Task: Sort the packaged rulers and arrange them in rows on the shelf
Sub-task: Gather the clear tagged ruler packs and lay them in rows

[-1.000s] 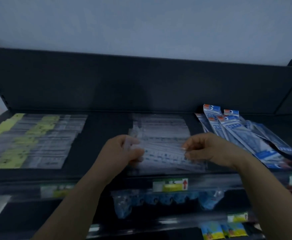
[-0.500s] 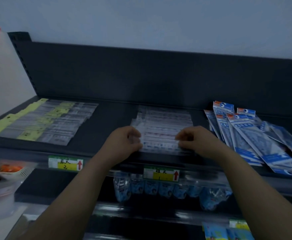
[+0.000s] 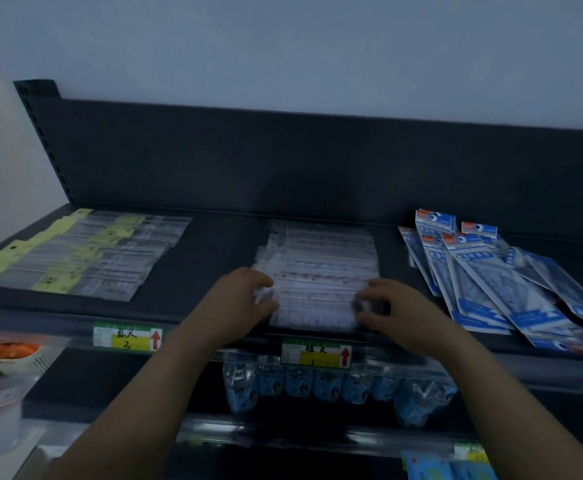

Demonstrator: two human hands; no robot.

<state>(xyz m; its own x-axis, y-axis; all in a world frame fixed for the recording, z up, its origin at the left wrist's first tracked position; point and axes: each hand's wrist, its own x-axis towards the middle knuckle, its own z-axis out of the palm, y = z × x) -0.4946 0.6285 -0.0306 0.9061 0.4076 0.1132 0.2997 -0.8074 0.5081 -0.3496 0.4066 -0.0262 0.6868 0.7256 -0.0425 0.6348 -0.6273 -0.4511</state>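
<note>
My left hand [image 3: 243, 301] and right hand [image 3: 399, 308] curl their fingers onto the near ends of the clear-plastic packaged rulers [image 3: 319, 271], stacked mid-way along the dark metal shelf [image 3: 214, 258], between yellow-tagged packs [image 3: 75, 252] left and blue packs [image 3: 484, 282] right.

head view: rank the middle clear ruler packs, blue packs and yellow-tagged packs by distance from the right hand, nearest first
From the right hand:
1. middle clear ruler packs: touching, its fingers on their right end.
2. blue packs: on its right, apart from it.
3. yellow-tagged packs: far left, beyond the left hand.
</note>
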